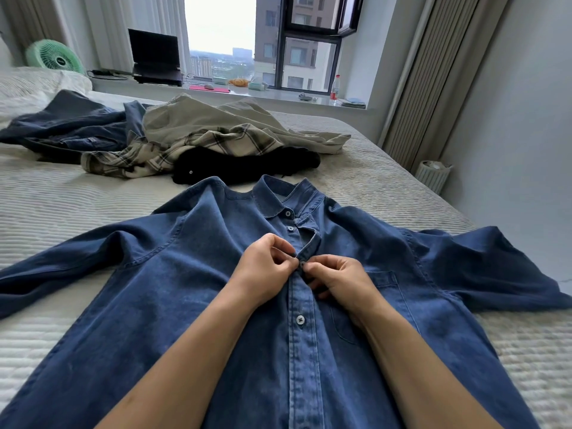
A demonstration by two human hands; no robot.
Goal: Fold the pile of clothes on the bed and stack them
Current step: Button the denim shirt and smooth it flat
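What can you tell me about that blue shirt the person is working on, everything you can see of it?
The blue shirt looks like soft denim, with a collar, buttoned placket and chest pocket. It lies front up, flat on the pale quilted bed, sleeves spread to both sides, collar pointing toward the pile. Near the collar the placket gapes open. The left hand and right hand pinch the placket around a button there.

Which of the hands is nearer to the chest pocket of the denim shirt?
Right. The right hand lies just beside the chest pocket; the left hand is across the button placket from it.
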